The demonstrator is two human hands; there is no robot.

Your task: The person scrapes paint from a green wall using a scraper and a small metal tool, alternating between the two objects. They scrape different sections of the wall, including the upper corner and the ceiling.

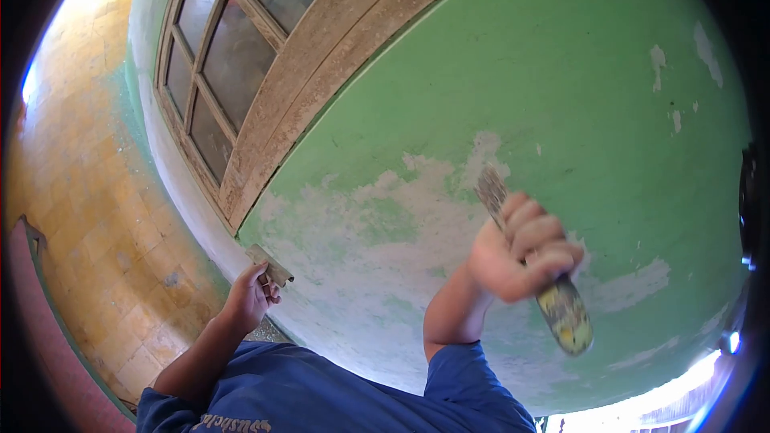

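Gripping a scraper (492,190) before a green wall (561,64)

The right hand (529,248) clenches the tool's paint-spotted handle (566,319), the best hold; it looks light, stiff. The left hand (252,297) pinches a flat plate (273,264), probably rigid. Behind, the wall is patched pale; farther, a wood-framed window (237,60) and yellow floor tiles (88,184).

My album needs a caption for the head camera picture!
Scraper and flat piece, held before a patchy green wall.
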